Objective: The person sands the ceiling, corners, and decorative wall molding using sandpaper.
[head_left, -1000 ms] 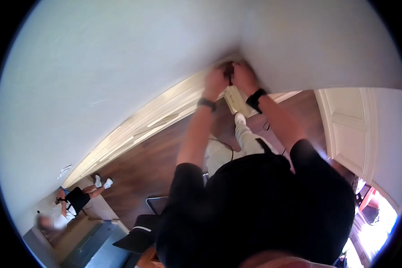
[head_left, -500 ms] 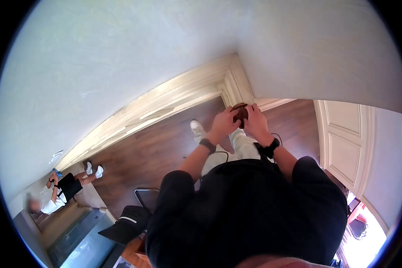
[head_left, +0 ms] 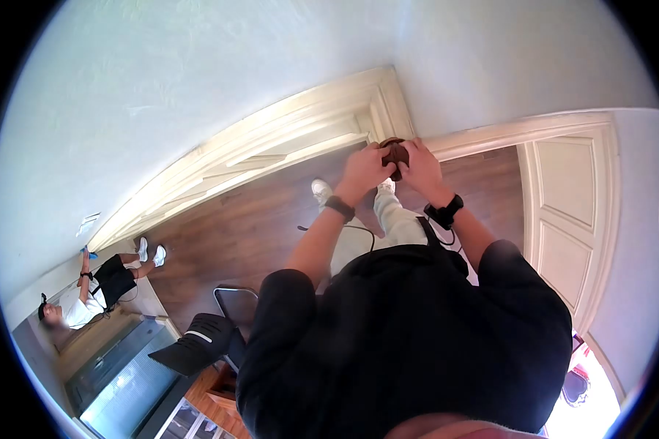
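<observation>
A small dark brown, rounded object (head_left: 395, 154) is between my hands, in front of the corner of the cream door trim. Its exact kind is unclear. My left hand (head_left: 366, 171) grips its left side, fingers curled over the near face. On the other side, my right hand (head_left: 422, 171) is closed on it too, thumb and fingers bent around the edge. Parts of the object are covered by my fingers. Whether it touches the trim (head_left: 392, 99) behind it cannot be made out. Both wrists wear dark bands.
A pale wall (head_left: 220, 80) rises ahead. To the right stands a cream panelled door (head_left: 564, 205). A black chair (head_left: 198, 344) with a metal frame is behind my left side. Farther left, another person (head_left: 88, 300) reaches toward the wall with a blue cloth-like thing. Wooden floor (head_left: 227, 234) lies below.
Both my hands, still holding the brown object, appear higher in the view, nearer the trim corner. The view has shifted slightly. The other person's arms are now stretched toward the wall.
</observation>
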Demonstrator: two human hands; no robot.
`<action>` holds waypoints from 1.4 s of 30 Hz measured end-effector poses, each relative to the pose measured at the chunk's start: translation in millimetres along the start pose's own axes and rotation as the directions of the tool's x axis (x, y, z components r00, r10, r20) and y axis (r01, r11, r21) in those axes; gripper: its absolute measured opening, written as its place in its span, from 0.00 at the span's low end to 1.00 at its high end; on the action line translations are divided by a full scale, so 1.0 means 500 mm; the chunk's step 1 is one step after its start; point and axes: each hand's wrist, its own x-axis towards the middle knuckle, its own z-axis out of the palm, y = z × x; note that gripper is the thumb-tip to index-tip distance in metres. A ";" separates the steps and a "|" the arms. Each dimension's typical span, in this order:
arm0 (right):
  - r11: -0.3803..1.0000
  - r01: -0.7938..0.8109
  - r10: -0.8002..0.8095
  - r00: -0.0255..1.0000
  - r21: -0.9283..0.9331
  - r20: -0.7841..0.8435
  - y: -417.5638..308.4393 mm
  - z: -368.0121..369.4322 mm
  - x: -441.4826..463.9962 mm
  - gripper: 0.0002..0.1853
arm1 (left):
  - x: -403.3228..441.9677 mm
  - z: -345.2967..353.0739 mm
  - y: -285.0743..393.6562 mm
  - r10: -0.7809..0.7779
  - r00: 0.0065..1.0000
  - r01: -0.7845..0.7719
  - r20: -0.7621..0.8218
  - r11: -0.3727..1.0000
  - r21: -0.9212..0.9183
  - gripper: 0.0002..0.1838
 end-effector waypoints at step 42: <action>0.688 0.718 -0.499 0.364 -0.104 -0.787 -0.025 -0.257 -0.042 0.32 | 0.049 -0.136 0.258 0.644 0.483 -0.699 -0.594 0.691 0.181 0.25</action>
